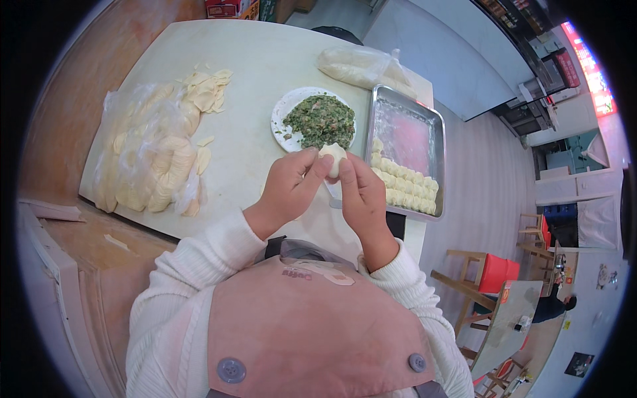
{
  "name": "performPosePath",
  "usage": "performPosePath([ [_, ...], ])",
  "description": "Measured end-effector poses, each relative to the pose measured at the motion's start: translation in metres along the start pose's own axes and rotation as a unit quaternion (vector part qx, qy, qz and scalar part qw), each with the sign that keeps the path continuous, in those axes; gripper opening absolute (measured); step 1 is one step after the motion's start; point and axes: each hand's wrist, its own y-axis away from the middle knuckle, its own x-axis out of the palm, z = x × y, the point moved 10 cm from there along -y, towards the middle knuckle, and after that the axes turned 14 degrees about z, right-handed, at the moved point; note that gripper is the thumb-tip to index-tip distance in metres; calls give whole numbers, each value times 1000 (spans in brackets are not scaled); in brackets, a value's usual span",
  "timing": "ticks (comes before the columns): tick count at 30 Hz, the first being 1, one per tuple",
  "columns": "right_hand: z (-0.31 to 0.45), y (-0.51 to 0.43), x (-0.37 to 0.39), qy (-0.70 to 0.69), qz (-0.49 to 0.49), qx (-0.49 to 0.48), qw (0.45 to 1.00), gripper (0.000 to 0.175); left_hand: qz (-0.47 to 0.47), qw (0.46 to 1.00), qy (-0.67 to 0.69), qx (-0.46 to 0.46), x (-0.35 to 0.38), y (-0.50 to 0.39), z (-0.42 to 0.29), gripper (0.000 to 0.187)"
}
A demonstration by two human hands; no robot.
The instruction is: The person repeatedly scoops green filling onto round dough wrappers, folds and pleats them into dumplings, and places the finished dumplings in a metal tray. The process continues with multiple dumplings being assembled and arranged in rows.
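A pale dough dumpling (333, 158) is pinched between my left hand (294, 185) and my right hand (362, 191), thumbs side by side on its near face. Just beyond my fingers, a white plate (279, 117) holds chopped green filling (321, 119). To the right, a metal tray (442, 149) has rows of shaped dumplings (405, 189) in its near part. On the left lie loose dough wrappers (206, 89) in a pile, beside large pieces of dough (171, 166) under clear plastic (144, 119). My fingers hide part of the dumpling.
A tied plastic bag of pale contents (358, 64) lies at the table's back right, against the tray. The white table (244, 54) has a wall along its left side. Red chairs (497, 273) and another table (517, 318) stand farther right, where a person (550, 306) sits.
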Motion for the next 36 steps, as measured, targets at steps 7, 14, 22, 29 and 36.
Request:
performPosePath([
  [7, 41, 5, -5, 282, -17, -176, 943, 24, 133, 968, 198, -79, 22, 2, 3, 41],
  [14, 42, 11, -12, 202, -38, -196, 959, 28, 122, 987, -101, -31, 11, 2, -29, 36],
  [22, 54, 18, -20, 236, -89, -244, 937, 15, 194, 963, 177, -65, 39, 3, -28, 44],
  [29, 61, 18, -21, 215, -54, -250, 942, 14, 148, 989, -10, -29, 28, -2, -32, 46],
  [36, -22, 9, -34, 119, -59, -19, 991, 17, 179, 974, -128, -58, 38, -6, 17, 45],
])
